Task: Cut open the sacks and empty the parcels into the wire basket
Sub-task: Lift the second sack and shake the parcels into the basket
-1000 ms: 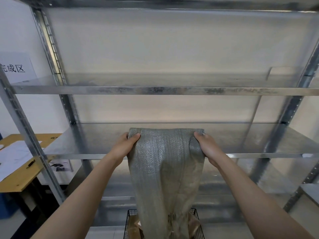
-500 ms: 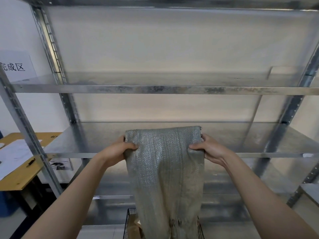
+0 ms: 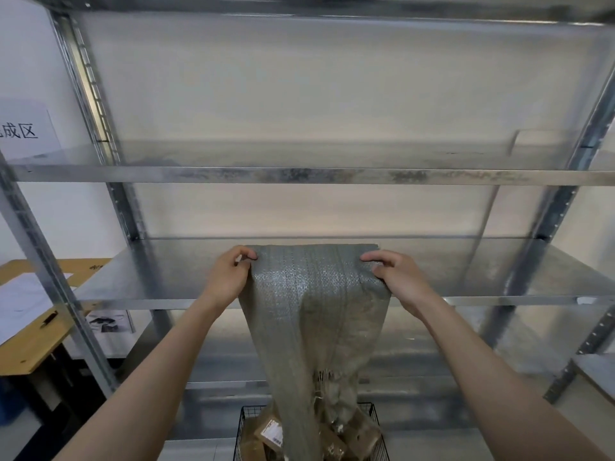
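Observation:
A grey woven sack [image 3: 316, 304] hangs upside down in front of the metal shelving. My left hand [image 3: 229, 277] pinches its upper left corner and my right hand [image 3: 396, 277] pinches the upper right corner, holding it up at the level of the middle shelf. The sack's frayed open mouth dangles into a black wire basket [image 3: 241, 424] at the bottom of the view. Several brown cardboard parcels [image 3: 269, 434] lie in the basket, partly hidden by the sack.
Galvanised shelving [image 3: 299, 176] fills the view, with uprights at left and right. A wooden table [image 3: 36, 347] with papers and a pen stands at the left. A paper sign [image 3: 23, 131] hangs on the left wall.
My fingers have shifted along the sack's top edge from a fuller grasp to a fingertip pinch at its corners. The sack stays hanging over the basket, and more parcels show.

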